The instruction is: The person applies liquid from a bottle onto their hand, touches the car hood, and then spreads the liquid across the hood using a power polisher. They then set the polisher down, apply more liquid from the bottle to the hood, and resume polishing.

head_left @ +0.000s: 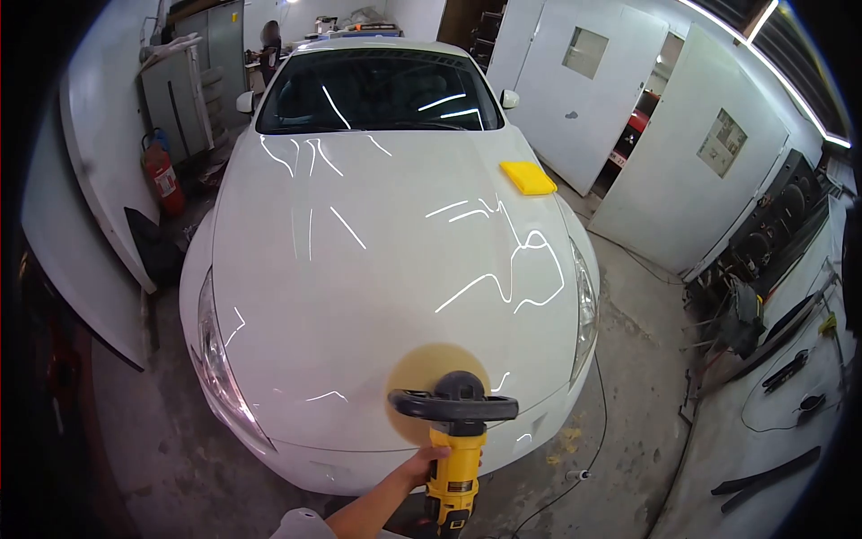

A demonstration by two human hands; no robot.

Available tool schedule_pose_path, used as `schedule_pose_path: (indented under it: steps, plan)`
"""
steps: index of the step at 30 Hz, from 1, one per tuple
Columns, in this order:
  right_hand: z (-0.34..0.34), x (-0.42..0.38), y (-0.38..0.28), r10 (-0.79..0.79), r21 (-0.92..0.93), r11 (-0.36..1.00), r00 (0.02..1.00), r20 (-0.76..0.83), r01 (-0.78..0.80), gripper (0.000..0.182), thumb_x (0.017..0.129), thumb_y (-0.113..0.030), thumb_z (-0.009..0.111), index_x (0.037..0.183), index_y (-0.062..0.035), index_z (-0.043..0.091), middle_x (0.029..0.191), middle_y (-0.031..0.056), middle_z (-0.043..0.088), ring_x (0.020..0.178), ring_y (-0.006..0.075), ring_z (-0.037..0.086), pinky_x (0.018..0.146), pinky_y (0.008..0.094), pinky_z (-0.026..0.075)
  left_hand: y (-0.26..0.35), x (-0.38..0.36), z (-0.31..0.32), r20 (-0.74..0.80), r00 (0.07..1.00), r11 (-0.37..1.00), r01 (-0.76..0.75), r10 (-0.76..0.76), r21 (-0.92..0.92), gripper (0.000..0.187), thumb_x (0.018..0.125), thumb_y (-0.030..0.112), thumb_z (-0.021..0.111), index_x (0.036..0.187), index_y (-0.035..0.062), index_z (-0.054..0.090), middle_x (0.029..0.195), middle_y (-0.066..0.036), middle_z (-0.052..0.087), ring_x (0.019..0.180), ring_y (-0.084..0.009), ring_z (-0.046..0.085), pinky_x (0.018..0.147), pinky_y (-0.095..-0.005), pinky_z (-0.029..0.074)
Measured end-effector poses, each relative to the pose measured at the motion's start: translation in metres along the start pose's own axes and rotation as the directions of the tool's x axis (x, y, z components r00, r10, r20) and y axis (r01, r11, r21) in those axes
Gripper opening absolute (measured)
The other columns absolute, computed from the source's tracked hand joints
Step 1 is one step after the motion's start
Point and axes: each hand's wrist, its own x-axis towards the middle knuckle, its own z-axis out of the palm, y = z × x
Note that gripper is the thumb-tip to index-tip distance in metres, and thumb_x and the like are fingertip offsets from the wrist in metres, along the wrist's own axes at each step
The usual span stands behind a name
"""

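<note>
My left hand (426,463) comes in from the lower left and is closed around the yellow body of a car polisher (456,467). The black D-shaped front handle (453,406) of the polisher stands above that grip, with no hand on it. Its round tan pad (422,368) lies at the front of a white car hood (377,269) and looks blurred, as if spinning. The rear end of the polisher runs off the bottom edge. My right hand does not show. A folded yellow cloth (528,178) rests on the hood near the windshield.
A power cord (600,422) runs along the concrete floor (628,359) to the right of the car. White doors (691,171) stand at the right. A fire extinguisher (162,176) is at the left, and black car parts (768,476) lie at the lower right.
</note>
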Motion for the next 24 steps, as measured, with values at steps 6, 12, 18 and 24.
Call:
schedule_pose_path:
  steps: [6,12,18,24]
  plan:
    - [-0.035,-0.01,-0.077,-0.08,0.01,0.997,0.947,0.31,0.08,0.048,0.075,-0.001,0.073,0.116,-0.005,0.05,0.086,0.002,0.056,0.075,0.0131,0.053,0.069,0.0292,0.046,-0.001,-0.019,0.06,0.068,0.99,0.991,-0.127,0.123,0.05,0.084,0.069,0.05,0.072,0.132,0.0019,0.045,0.117,-0.015,0.058,0.108,-0.0289,0.058,0.093,-0.0418,0.048]
    - [-0.075,-0.053,-0.091,-0.109,-0.101,0.984,0.947,0.304,0.145,0.058,0.072,-0.008,0.076,0.123,-0.0055,0.048,0.092,0.0054,0.058,0.081,0.0139,0.055,0.073,0.0307,0.046,-0.04,-0.036,0.125,0.306,0.914,0.956,-0.29,0.266,0.036,0.098,0.064,0.055,0.074,0.138,0.0033,0.036,0.114,-0.016,0.056,0.1,-0.0303,0.06,0.089,-0.0411,0.049]
    - [-0.14,-0.082,-0.078,-0.321,0.135,0.946,0.902,0.29,0.294,0.069,0.078,-0.016,0.073,0.138,-0.0037,0.04,0.118,0.0108,0.055,0.099,0.0167,0.054,0.084,0.035,0.045,-0.072,-0.051,0.181,0.313,0.87,0.905,-0.42,0.382,0.064,0.102,0.063,0.057,0.076,0.139,0.0026,0.035,0.111,-0.017,0.055,0.1,-0.0314,0.06,0.088,-0.0409,0.049]
    - [-0.261,-0.119,-0.055,-0.167,-0.5,0.836,0.972,0.162,0.227,0.027,0.09,-0.019,0.064,0.106,0.0014,0.062,0.077,0.0069,0.06,0.072,0.015,0.058,0.066,0.0286,0.048,-0.064,-0.049,0.229,0.409,0.702,0.741,-0.666,0.583,0.087,0.113,0.061,0.063,0.079,0.141,0.0006,0.03,0.11,-0.017,0.055,0.097,-0.032,0.061,0.085,-0.0452,0.051]
